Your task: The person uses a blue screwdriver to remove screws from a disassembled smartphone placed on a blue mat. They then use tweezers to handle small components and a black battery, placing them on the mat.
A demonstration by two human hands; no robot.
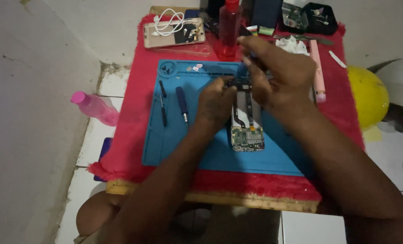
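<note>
Opened phone: an opened phone (246, 131) with its circuit board exposed is laid on the blue mat (174, 149), its long axis running away from the person, the board end nearest the body.
Left hand: the left hand (216, 103) is set at the phone's far end, just to its left; the fingers (228, 83) are pinched close together on a small dark part there, though what exactly is gripped cannot be told.
Right hand: the right hand (278, 77) is held above the same far end, slightly to its right; its fingers (246, 61) are curled around a thin dark tool whose tip is hidden.
Key relation: both hands are met over the phone's far end, the left lower and nearer to it.
Mat: two screwdrivers (182, 105) are lain left of the hands, well apart from the phone.
Worktop: a red cloth (133, 113) is spread under the mat; a red bottle (229, 27) and another phone with a white cable (174, 32) are stood at the back.
Floor: a pink bottle (95, 107) is lain on the tiles to the left.
</note>
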